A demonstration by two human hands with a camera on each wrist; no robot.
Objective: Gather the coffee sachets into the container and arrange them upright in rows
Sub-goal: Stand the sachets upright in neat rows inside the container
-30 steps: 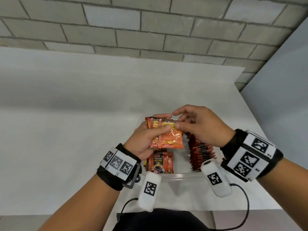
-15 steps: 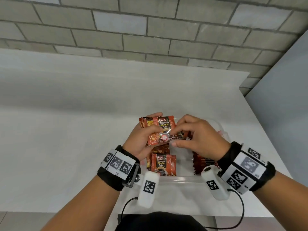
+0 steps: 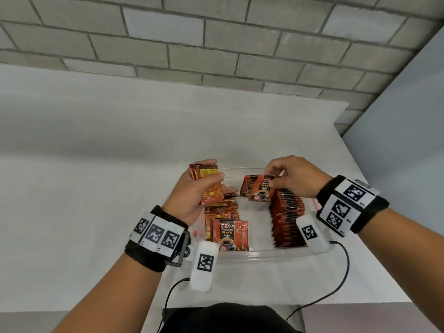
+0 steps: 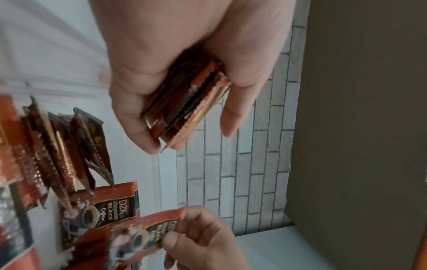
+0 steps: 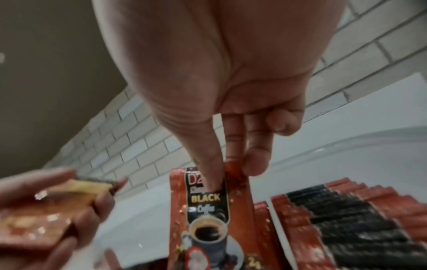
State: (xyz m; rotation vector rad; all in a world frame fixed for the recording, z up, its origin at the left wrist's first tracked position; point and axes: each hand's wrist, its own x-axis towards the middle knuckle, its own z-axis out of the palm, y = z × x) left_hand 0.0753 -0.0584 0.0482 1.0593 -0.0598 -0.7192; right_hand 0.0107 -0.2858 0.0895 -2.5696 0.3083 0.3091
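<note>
Sachets [image 3: 260, 188] are pinched at the top edge in the right hand [image 3: 294, 175], thumb against fingertips [image 5: 254, 164]; probably two are held, though blur leaves the count unsure. A small stack [image 3: 207, 181] is clamped flat in the left hand [image 3: 195, 193], whose grip is curled round it. The pinched pair is best lowered upright and pressed against the far end of the finished row [image 3: 287, 217] along the right wall of the clear container [image 3: 264, 254], labels facing one way. The left row [image 3: 222, 212] is looser and leaning, so it should be squared afterwards. Open floor is left between the two rows for the hands to descend. The far rim lies close behind the fingers and should be cleared. The container is set near the front edge of the white bench [image 3: 96, 188].
</note>
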